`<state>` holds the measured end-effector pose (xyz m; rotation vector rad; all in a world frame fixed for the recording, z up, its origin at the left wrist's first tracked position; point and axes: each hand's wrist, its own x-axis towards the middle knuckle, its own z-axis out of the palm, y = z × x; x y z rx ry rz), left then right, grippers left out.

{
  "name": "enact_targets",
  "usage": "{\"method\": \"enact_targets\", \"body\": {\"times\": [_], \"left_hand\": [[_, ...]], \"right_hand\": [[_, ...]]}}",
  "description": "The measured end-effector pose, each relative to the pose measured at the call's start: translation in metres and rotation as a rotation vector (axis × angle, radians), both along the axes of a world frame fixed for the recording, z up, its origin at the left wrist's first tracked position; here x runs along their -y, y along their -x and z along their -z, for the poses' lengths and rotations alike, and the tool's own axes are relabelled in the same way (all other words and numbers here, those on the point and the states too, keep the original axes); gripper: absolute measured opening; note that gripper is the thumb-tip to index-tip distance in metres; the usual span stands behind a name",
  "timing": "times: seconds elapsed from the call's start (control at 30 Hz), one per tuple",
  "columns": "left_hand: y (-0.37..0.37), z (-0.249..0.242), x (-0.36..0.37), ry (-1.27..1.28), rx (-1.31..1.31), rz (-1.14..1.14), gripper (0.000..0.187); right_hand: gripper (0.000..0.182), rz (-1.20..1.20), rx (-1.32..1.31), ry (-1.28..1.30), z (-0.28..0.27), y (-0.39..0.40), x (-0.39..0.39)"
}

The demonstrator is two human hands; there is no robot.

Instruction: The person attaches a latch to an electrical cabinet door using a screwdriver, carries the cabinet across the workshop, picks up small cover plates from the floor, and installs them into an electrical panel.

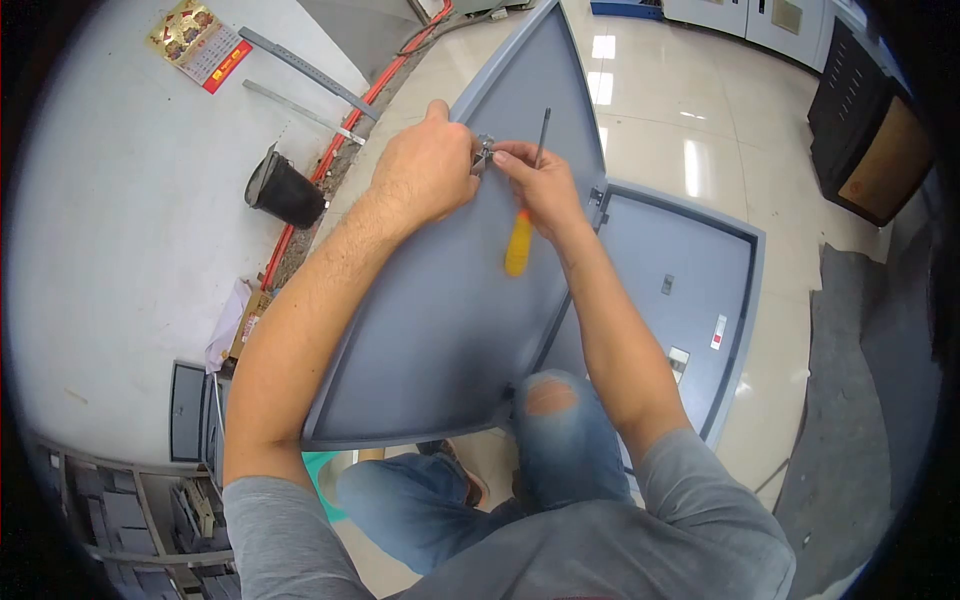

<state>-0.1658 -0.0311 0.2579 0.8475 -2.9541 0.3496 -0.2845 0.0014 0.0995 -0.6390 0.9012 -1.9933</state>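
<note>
A grey metal cabinet door (450, 300) stands swung open in front of me, hinged to a shallow grey cabinet (640, 240) on the floor. At the door's outer edge, my left hand (430, 165) is closed round a small silver metal lock fitting (484, 154). Its fingertips are partly hidden. My right hand (548, 195) keeps a screwdriver tucked in its fingers, yellow handle (517, 245) down and dark shaft (544, 135) up. The thumb and index finger of that hand touch the right side of the fitting.
My bent knee (555, 410) is close to the door's lower corner. A black bucket (285, 190) and red piping (330, 155) run along the white wall at left. At right are a black box-like unit (865, 130) and a dark mat (840, 400) on the tiles.
</note>
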Motion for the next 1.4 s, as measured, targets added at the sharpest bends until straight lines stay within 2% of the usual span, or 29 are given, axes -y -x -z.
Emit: {"method": "enact_targets", "body": {"times": [0.43,0.63,0.93,1.03,1.13,1.33,1.4], "left_hand": [[-0.001,0.004,0.004,0.004,-0.021,0.029,0.017],[0.000,0.002,0.003,0.003,-0.014,0.000,0.016],[0.000,0.006,0.006,0.030,-0.011,0.032,0.020],[-0.001,0.007,0.008,0.038,-0.021,0.036,0.021],[-0.001,0.005,0.008,0.018,-0.028,0.019,0.022],[-0.002,0.003,0.006,0.036,0.016,-0.012,0.023],[-0.001,0.003,0.005,0.035,0.005,0.002,0.025]], "right_hand": [[0.018,0.247,-0.245,-0.046,-0.011,-0.007,-0.006],[0.022,0.406,-0.456,-0.112,-0.011,-0.012,-0.005],[0.022,0.350,-0.481,-0.225,-0.016,-0.007,-0.004],[0.023,0.501,-0.481,-0.081,-0.016,-0.014,0.002],[0.025,0.617,-0.578,-0.126,-0.015,-0.022,0.007],[0.027,0.476,-0.765,-0.442,-0.020,-0.016,0.001],[0.027,0.562,-0.664,-0.275,-0.020,-0.019,0.000]]}}
